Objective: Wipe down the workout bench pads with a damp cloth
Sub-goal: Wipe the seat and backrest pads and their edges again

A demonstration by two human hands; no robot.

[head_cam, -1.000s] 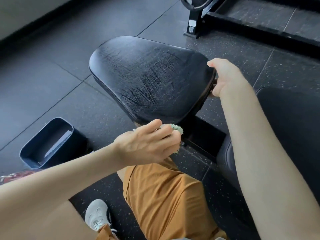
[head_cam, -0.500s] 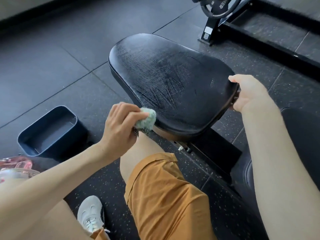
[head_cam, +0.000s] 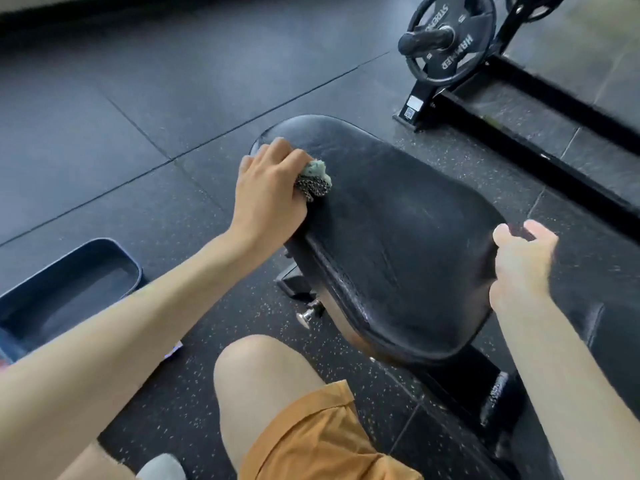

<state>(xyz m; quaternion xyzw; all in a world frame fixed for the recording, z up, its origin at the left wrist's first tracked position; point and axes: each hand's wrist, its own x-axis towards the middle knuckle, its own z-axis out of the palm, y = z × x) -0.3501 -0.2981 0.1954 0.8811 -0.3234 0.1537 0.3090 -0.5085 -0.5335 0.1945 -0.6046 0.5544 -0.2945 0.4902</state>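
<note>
**Seat pad, workout bench: contents of view, left to right**

1. Bin point(head_cam: 69, 292), dark blue, rectangular with rounded corners, open top. It stands on the floor point(head_cam: 138, 98) at 8 o'clock from the frame centre, partly cut off by the left edge.
2. Floor: dark rubber tiles, speckled white nearer the person, with seams running diagonally.
3. Left hand point(head_cam: 270, 188), knuckles up, fingers curled round a bunched cloth point(head_cam: 313, 180). The hand sits at the 10 o'clock corner of the bench pad point(head_cam: 398, 244).
4. Cloth: pale green on top, with a dark mesh-like patterned fold beneath. It pokes out at the thumb side of the left hand and is pressed onto the pad's top surface at that same 10 o'clock corner.
5. Bench pad: black, worn and scuffed, rounded, with a stitched border. It fills the frame centre, tilted up toward 11 o'clock.
6. Knob point(head_cam: 306, 315), metal, projecting under the pad's near edge at 7 o'clock of the pad.
7. Knee point(head_cam: 259, 375), bare, with orange shorts point(head_cam: 322, 438) at 6 o'clock of the frame.
8. Right hand point(head_cam: 523, 268), slightly blurred, at 3 o'clock of the pad. The thumb lies on top and the fingers are curled over the pad's edge, gripping it.
9. Weight plate point(head_cam: 446, 36), black with white lettering, on a black rack point(head_cam: 519, 109) at 1 o'clock, well apart from the pad.
</note>
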